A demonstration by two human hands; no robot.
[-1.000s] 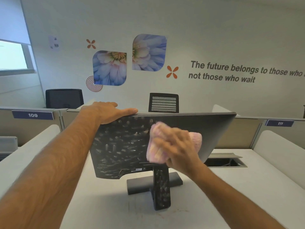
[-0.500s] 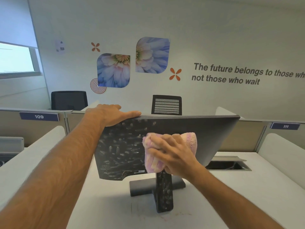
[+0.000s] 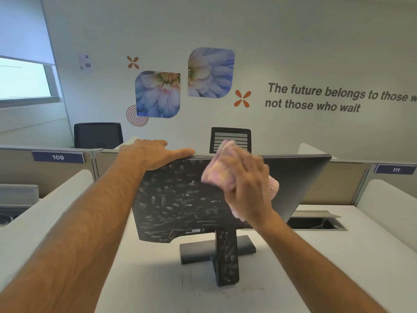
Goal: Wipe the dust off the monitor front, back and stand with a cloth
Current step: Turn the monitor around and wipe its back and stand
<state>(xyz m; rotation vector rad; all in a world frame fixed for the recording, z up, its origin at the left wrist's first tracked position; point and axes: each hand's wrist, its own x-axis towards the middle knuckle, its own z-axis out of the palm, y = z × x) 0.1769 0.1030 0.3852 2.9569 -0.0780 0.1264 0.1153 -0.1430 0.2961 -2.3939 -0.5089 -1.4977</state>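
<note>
Two bare hands are on the monitor [image 3: 180, 199], which stands on a white desk [image 3: 327, 267] with its back turned toward the person. The left hand [image 3: 153, 152] lies flat along the monitor's top edge near its left corner, fingers straight and together, thumb stretched out along the rim. The right hand [image 3: 248, 186] grips a bunched pink cloth [image 3: 216, 170] and holds it against the upper middle of the monitor's back, so that the top of the cloth stands just above the monitor's top edge; hand and cloth are blurred. The left half of the monitor's back is covered in pale dust smears and streaks, while the part to the right of the cloth looks plain dark grey. Below the monitor, its stand [image 3: 226, 260] is upright and speckled with the same smears, and its flat base rests on the desk. To the right of the monitor an open cable hatch [image 3: 316, 222] is set in the desk. Behind the monitor a black mesh chair [image 3: 232, 136] shows above low partitions, and another dark chair [image 3: 98, 135] stands off to the monitor's left. Flower pictures [image 3: 158, 93] and lettering are on the wall beyond.
</note>
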